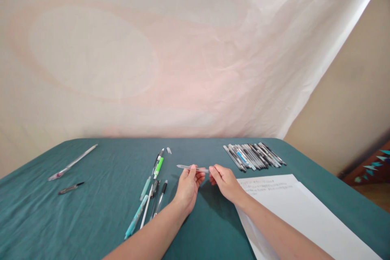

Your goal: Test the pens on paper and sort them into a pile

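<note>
A clear, slim pen (184, 167) lies level between my two hands above the table. My left hand (188, 189) pinches its middle between thumb and fingers, and the pointed end sticks out to the left. My right hand (224, 182) has its fingertips closed on the other end. Beyond the hands a small pale pen cap (169, 150) rests on the cloth. Just left of my left hand are several loose pens, among them a green one (159, 167), a light-blue one (136, 217) and a clear one with a black cap (161, 198).
A row of many pens (254, 157) lies side by side at the back right. White paper sheets (292, 211) with handwriting spread under my right forearm. At the left lie a long packaged pen (74, 162) and a short dark pen (71, 188) on the green tablecloth (100, 207).
</note>
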`<state>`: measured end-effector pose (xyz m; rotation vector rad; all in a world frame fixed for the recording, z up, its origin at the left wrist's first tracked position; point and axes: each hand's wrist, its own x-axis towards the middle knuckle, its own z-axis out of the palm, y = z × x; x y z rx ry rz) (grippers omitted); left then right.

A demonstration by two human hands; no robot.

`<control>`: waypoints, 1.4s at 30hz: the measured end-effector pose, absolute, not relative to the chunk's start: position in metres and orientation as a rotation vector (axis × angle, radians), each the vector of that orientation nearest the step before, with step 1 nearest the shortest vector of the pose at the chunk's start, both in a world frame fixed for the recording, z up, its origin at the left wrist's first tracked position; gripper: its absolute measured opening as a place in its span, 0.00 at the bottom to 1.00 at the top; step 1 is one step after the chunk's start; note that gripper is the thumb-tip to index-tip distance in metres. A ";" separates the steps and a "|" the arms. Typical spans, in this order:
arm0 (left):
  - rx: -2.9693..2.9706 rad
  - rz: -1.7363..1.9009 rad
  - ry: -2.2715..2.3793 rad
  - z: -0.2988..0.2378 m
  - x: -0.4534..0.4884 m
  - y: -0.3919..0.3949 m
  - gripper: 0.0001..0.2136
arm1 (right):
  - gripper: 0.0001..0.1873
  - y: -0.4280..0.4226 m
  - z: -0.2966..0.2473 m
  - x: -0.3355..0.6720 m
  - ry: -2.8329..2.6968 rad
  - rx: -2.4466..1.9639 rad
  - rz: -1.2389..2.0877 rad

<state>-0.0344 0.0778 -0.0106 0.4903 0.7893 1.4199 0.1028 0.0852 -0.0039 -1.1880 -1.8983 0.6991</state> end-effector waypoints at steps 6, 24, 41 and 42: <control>0.641 1.380 0.797 -0.009 -0.034 0.077 0.11 | 0.17 0.087 -0.004 0.105 -1.855 -1.144 0.688; 1.717 1.002 0.856 0.009 -0.026 0.043 0.18 | 0.17 0.099 0.018 0.128 -1.968 -1.094 0.438; 2.368 0.814 0.667 0.014 -0.026 0.026 0.16 | 0.11 0.047 -0.016 0.236 -1.402 -1.511 0.805; 2.382 0.826 0.663 0.014 -0.025 0.027 0.16 | 0.10 0.044 -0.019 0.236 -1.403 -1.503 0.797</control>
